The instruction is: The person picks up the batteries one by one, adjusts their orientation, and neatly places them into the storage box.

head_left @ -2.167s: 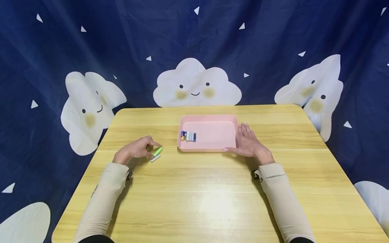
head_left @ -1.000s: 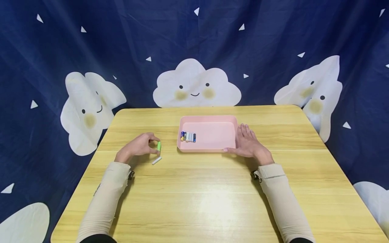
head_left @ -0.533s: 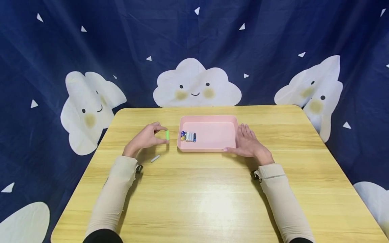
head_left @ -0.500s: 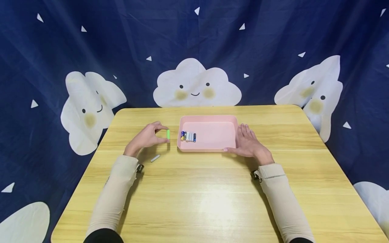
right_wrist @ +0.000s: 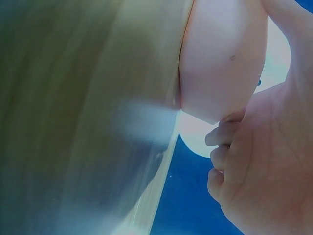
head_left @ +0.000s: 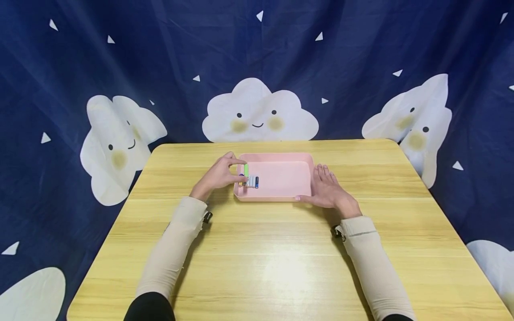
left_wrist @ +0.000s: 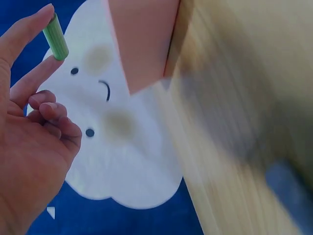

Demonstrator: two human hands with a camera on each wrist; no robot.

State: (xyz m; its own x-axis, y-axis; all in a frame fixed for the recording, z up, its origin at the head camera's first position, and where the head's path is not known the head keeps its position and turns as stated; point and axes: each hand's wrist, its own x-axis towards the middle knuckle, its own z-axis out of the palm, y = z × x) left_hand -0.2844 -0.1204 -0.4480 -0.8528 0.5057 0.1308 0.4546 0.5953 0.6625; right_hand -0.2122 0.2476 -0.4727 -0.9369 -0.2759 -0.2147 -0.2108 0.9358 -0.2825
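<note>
My left hand (head_left: 220,174) pinches a green battery (head_left: 246,170) by its ends between thumb and index finger, over the left end of a pink tray (head_left: 281,157). In the left wrist view, the green battery (left_wrist: 56,38) is up off the table, the other fingers curled. Below it, a row of several batteries (head_left: 252,182) lies in the tray, partly covered by my thumb. My right hand (head_left: 327,187) rests against the tray's right side, fingers extended and thumb at the front right corner. The right wrist view shows this palm (right_wrist: 269,156) beside the tray wall (right_wrist: 222,54).
The wooden table (head_left: 281,258) extends around the tray. A blue curtain (head_left: 257,44) with white clouds hangs behind its far edge. A blurred grey rod-shaped thing (left_wrist: 291,193) shows low right in the left wrist view. The head view does not show the pale battery seen earlier.
My left hand has lifted the green battery from the table and carried it right, over the tray. The pale battery left behind is now hidden by the left arm. The right hand has stayed put.
</note>
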